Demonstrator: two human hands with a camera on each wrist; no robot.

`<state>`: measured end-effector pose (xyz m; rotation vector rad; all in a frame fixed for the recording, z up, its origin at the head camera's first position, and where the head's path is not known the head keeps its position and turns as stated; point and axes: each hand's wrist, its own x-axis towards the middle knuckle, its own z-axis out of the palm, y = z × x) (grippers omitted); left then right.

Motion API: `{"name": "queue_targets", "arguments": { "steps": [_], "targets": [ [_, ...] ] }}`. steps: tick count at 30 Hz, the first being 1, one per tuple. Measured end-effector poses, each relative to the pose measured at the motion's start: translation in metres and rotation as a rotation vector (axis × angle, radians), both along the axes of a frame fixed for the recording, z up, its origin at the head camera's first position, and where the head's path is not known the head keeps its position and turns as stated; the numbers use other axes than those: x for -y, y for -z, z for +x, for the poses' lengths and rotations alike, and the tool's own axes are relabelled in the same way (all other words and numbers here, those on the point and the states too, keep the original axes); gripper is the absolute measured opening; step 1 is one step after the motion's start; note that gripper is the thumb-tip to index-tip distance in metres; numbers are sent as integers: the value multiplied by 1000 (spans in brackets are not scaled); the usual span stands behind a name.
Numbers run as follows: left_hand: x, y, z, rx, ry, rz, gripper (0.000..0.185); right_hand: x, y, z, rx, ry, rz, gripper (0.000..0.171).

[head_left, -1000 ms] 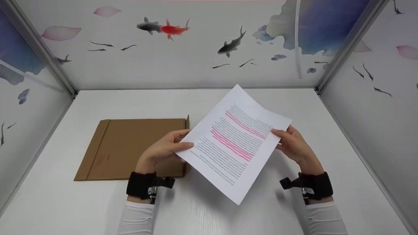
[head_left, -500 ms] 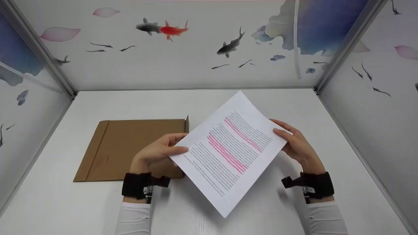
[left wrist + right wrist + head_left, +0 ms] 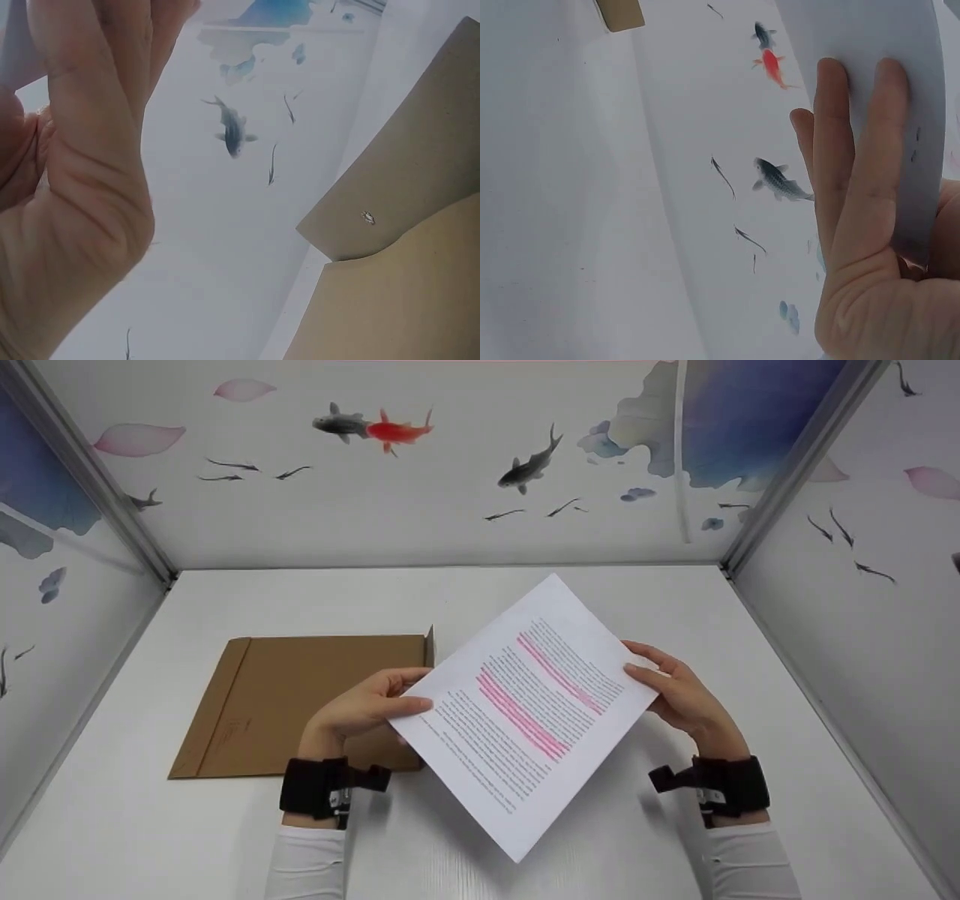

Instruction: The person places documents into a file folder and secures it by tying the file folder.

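Observation:
A white printed sheet (image 3: pixel 525 712) with pink highlighted lines hangs tilted above the white table (image 3: pixel 225 840), held by both hands. My left hand (image 3: pixel 371 706) pinches its left edge, thumb on top. My right hand (image 3: pixel 675 690) pinches its right edge, thumb on the printed face and fingers behind. In the right wrist view the fingers (image 3: pixel 859 187) lie against the back of the sheet (image 3: pixel 870 45). The left wrist view shows my left hand (image 3: pixel 67 195) close up and the sheet's edge (image 3: pixel 19 52) at the top left.
A brown cardboard envelope (image 3: pixel 292 701) lies flat on the table to the left, partly under my left hand; its flap (image 3: pixel 405 172) stands up at the right end. Walls painted with fish enclose the table on three sides.
The sheet came down and moved a little to the left and toward me over the last second; both hands kept their hold on it. The envelope has not moved.

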<state>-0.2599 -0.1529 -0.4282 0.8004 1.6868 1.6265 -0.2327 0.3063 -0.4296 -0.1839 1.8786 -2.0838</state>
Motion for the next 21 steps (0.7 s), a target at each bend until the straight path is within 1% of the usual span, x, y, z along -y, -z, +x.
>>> {"name": "queue_targets", "arguments": {
  "steps": [6, 9, 11, 13, 19, 21],
  "targets": [
    [-2, 1, 0, 31, -45, -26, 48, 1, 1, 0, 4, 42, 6, 38],
    [-4, 1, 0, 61, -71, -10, 48, 0, 1, 0, 11, 72, 4, 39],
    [-6, 1, 0, 94, -108, 15, 48, -1, 1, 0, 14, 93, -5, 39],
    [-8, 0, -1, 124, -166, 41, 48, -2, 1, 0, 12, 115, -17, 39],
    [-20, -2, -1, 170, -399, 57, 45, -1, -2, -1, 12, 206, -46, 41],
    [-26, -2, -1, 191, -463, 68, 43, 0, -3, -1, 21, 240, -56, 43]
  ]
}}
